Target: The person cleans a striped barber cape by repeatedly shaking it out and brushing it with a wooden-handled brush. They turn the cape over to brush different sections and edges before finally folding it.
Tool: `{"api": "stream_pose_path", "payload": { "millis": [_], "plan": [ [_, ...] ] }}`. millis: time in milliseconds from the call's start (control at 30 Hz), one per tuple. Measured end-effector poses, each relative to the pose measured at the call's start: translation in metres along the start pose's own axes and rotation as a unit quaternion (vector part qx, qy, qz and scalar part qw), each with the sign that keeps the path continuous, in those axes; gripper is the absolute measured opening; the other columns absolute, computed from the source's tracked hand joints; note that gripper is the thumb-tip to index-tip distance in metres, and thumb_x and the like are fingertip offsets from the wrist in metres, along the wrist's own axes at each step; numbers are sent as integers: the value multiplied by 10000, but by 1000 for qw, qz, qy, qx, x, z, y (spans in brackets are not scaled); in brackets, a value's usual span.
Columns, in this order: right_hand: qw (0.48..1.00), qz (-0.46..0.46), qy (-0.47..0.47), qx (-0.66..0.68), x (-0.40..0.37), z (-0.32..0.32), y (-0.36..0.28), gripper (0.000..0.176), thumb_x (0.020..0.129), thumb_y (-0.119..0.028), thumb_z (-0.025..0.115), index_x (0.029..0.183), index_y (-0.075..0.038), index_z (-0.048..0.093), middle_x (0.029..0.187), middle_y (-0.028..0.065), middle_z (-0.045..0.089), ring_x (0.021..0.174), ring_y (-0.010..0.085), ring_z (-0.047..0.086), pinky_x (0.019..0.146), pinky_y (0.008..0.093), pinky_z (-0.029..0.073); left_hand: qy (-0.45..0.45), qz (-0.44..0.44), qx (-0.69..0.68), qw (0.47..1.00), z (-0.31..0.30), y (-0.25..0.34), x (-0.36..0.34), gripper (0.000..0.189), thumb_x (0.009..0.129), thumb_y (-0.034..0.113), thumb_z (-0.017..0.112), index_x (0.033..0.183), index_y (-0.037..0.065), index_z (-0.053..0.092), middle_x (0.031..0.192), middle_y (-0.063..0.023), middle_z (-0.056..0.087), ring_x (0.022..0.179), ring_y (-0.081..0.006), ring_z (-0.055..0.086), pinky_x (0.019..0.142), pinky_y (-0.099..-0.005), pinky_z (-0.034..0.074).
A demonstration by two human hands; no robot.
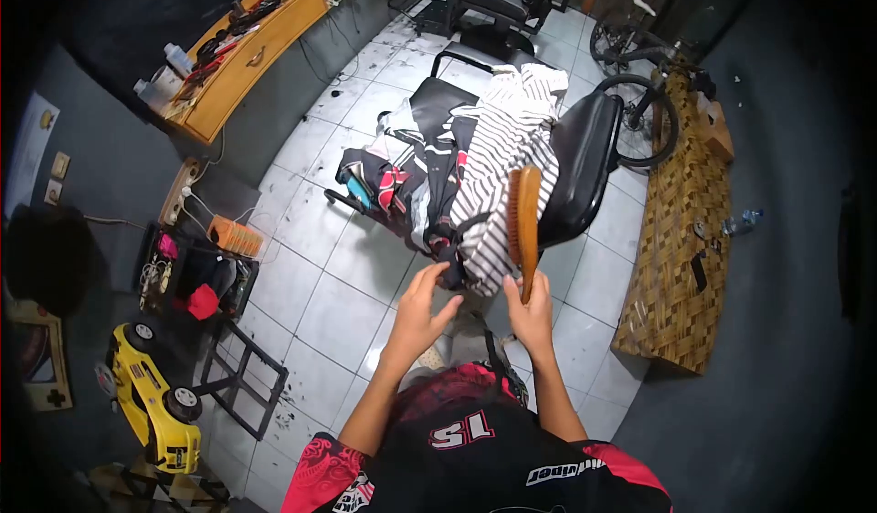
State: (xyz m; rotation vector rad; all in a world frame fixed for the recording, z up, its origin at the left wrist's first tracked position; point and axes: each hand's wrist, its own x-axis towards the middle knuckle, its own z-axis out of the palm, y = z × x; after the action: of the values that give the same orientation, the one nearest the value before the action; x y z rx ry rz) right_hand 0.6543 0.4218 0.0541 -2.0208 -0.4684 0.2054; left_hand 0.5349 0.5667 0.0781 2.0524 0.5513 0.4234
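Observation:
My right hand (532, 310) grips the handle of a wooden brush (527, 225) held upright, its brown bristles facing left. My left hand (424, 312) is empty, fingers and thumb spread, close to the near edge of the cloths. Just ahead, a black barber chair (577, 166) carries a striped black-and-white cloth (512, 116), partly behind the brush. Dark patterned cloths with red and white parts (393, 179) lie over the chair's left side.
A wooden drawer shelf (251, 61) with tools and bottles is on the left wall. Below are a yellow toy car (155, 399) and a black metal frame (247, 380). A woven bench (681, 239) stands right, a bicycle (639, 102) behind it. Hair clippings dot the tiles.

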Motion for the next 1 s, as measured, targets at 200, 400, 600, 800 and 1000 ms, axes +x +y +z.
{"api": "stream_pose_path", "payload": {
  "millis": [200,400,600,800,1000],
  "plan": [
    [1000,14,1,17,114,29,4,584,718,-285,728,1110,38,439,982,157,461,850,271,483,755,368,412,-42,-6,55,998,35,-20,112,1004,618,307,795,1329,-75,197,1329,-282,302,1256,-364,313,1028,-386,286],
    [997,-7,7,-78,204,72,30,836,651,-362,768,1202,101,344,1113,288,446,951,344,511,828,392,420,-125,-58,37,990,72,-46,184,1000,662,282,764,1334,-112,136,1317,-329,283,1232,-419,325,1005,-387,315],
    [983,76,-14,-169,268,101,37,704,640,-356,767,1016,98,382,1256,419,258,1139,509,354,898,466,381,-156,-118,13,981,89,-59,219,920,738,245,702,1343,-109,107,1277,-348,333,1176,-442,391,953,-399,364],
    [957,60,-36,-282,288,106,46,449,688,-119,701,992,39,412,1200,288,376,1076,415,441,840,435,428,-197,-141,22,970,86,-71,233,868,764,245,682,1350,-87,135,1217,-327,411,1113,-429,450,911,-392,388],
    [983,95,-23,-158,278,91,51,309,689,-27,611,943,25,443,969,227,530,870,404,550,730,441,444,-225,-137,19,964,83,-69,231,857,774,232,669,1352,-89,125,1212,-331,405,1113,-427,445,897,-388,385]
  ]
}}
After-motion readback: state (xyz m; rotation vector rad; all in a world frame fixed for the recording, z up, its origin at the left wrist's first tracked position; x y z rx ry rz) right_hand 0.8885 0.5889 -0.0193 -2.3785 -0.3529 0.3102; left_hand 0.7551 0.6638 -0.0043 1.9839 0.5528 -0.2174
